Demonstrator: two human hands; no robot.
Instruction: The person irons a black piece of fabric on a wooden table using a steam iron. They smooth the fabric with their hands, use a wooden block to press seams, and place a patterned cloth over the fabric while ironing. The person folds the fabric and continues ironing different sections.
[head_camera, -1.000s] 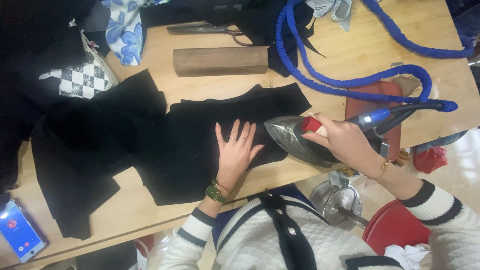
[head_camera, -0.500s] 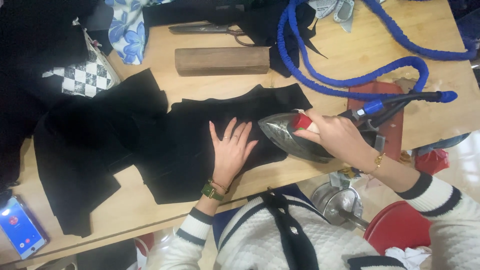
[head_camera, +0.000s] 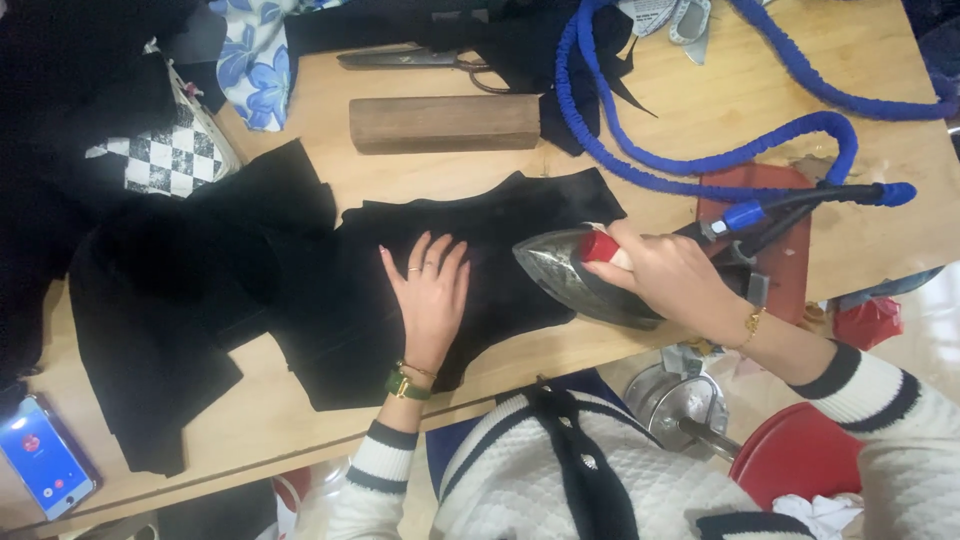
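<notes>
A black garment (head_camera: 330, 290) lies spread on the wooden table (head_camera: 700, 110). My left hand (head_camera: 432, 300) rests flat on it, fingers apart, with a green watch at the wrist. My right hand (head_camera: 670, 280) grips the red handle of a steam iron (head_camera: 565, 275), whose metal soleplate sits on the garment's right edge, its tip pointing left toward my left hand. A blue hose (head_camera: 700, 160) runs from the iron's back across the table.
A wooden block (head_camera: 445, 122) lies behind the garment, with black scissors (head_camera: 410, 58) beyond it. Checkered (head_camera: 170, 160) and floral (head_camera: 255, 60) fabrics are piled at the far left. A phone (head_camera: 45, 468) with a lit screen sits at the near left corner. A red mat (head_camera: 790, 215) lies under the iron's rear.
The iron and my right hand have slid left onto the garment, closer to my left hand. My left hand has stayed pressed flat on the cloth.
</notes>
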